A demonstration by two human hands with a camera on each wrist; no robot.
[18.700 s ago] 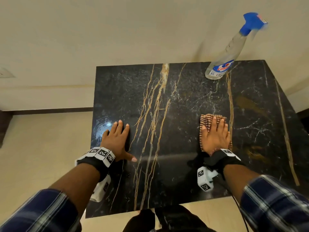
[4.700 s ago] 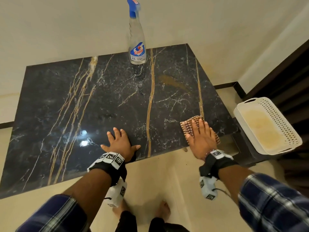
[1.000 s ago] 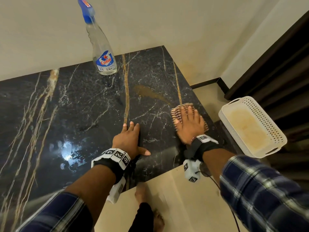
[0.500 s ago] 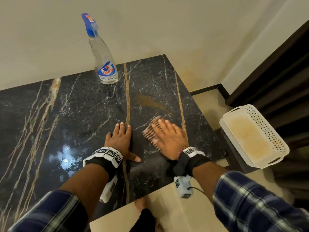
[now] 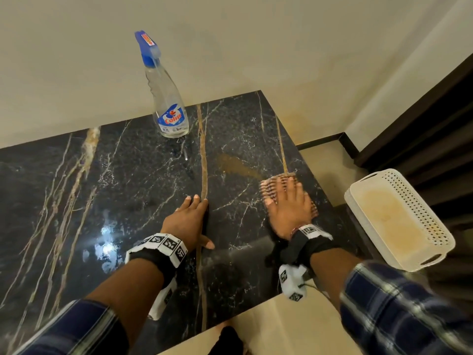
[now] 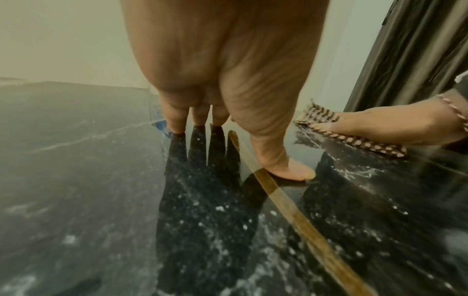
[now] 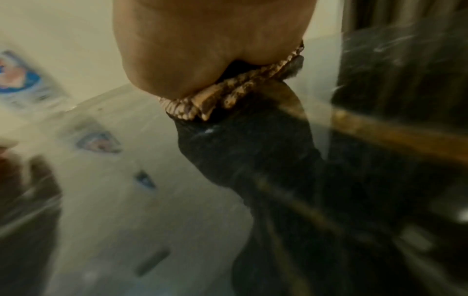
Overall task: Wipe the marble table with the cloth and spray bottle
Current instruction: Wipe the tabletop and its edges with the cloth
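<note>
The cloth (image 5: 279, 187), a brown checked rag, lay flat on the table (image 5: 143, 175) close to its right edge, just right of the far brown smear (image 5: 236, 165). Half a second before it had been nearer the middle, just beside the left hand; now it had swept outward to the right, so the stroke looked to be a side-to-side pass across the right end of the slab. That suggests the wiping was well under way there, with the smear beyond the cloth perhaps not yet covered.

The right hand (image 5: 289, 211) lay palm down on the cloth, fingers straight and slightly spread, pressing it onto the stone rather than gripping it; the blurred right wrist view showed the cloth bunched under the heel of the palm. The left hand (image 5: 188, 221) had stayed about where it was, flat on bare marble beside the long brown vein (image 5: 203, 160), fingers together, thumb out to the right, holding nothing and seemingly bracing.

The bottle (image 5: 167, 103) stood upright at the far edge, untouched. A white basket (image 5: 409, 201) sat off the table to the right.
</note>
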